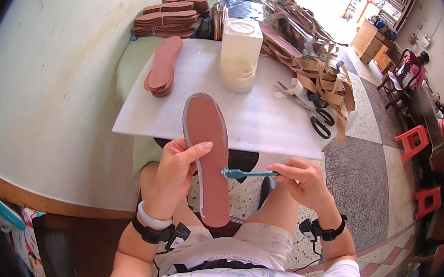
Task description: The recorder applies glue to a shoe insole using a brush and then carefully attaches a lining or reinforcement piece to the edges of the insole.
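Note:
My left hand (pixel 180 163) grips a reddish-brown insole (pixel 211 166) at its left side, thumb on the face, and holds it up in front of the table. A greyish band runs round the insole's upper edge, and a whitish line shows along its lower left edge. In my right hand (pixel 301 178) is a blue toothbrush (pixel 250 173), pinched by its handle. The brush head meets the insole's right edge about midway down. Beyond them on the table stands a whitish plastic container (pixel 240 55) with an opening low in its side and pale stuff inside.
A white-topped table (pixel 198 65) carries a small pile of insoles (pixel 164 66), black-handled scissors (pixel 313 110) and tan strips (pixel 329 81) at the right. Bundled insoles (pixel 166 21) are stacked behind. Red stools (pixel 413 143) stand off to the right; a wall (pixel 53 75) rises on the left.

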The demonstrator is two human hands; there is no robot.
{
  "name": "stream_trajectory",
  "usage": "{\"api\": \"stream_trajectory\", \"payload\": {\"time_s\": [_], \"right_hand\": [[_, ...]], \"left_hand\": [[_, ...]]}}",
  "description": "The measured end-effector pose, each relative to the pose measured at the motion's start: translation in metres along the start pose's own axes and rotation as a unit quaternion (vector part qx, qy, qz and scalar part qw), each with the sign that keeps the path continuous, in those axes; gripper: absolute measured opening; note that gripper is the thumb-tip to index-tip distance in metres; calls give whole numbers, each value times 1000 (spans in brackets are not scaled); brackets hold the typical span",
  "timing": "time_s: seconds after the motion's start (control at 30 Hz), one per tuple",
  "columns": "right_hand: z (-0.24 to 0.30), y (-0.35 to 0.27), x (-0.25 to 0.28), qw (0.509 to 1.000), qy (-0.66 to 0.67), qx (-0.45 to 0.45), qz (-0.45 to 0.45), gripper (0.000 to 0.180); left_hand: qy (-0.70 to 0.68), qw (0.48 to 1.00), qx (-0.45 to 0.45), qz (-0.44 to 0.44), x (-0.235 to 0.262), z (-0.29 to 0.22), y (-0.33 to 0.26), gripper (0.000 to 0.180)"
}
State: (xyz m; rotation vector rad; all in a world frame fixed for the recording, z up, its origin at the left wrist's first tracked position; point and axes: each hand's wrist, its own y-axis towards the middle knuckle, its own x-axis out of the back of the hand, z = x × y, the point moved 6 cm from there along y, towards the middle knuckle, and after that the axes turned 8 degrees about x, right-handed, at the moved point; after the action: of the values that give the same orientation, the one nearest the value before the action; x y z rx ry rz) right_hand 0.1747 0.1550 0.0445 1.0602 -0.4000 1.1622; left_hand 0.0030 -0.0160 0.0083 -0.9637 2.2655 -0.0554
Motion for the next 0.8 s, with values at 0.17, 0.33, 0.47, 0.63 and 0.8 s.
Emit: {"api": "stream_trajectory", "payload": {"time_s": [0.17,0.33,0.47,0.63,0.8], "right_hand": [[8,-9,-7,999,9,1,31,23],[-2,5,10,998,-26,-29,-45,22],[-15,19,24,994,-44,-46,-90,21],[-27,36,35,990,-64,-48,-116,20],[-20,35,32,991,-76,-23,-107,21]], "left_hand": [[0,1000,-11,-3,5,-3,0,14],[10,999,11,32,1,5,0,13],[24,996,35,76,-9,12,-4,16],[57,991,41,115,-13,20,-10,19],[38,994,40,89,-14,9,-11,18]]}}
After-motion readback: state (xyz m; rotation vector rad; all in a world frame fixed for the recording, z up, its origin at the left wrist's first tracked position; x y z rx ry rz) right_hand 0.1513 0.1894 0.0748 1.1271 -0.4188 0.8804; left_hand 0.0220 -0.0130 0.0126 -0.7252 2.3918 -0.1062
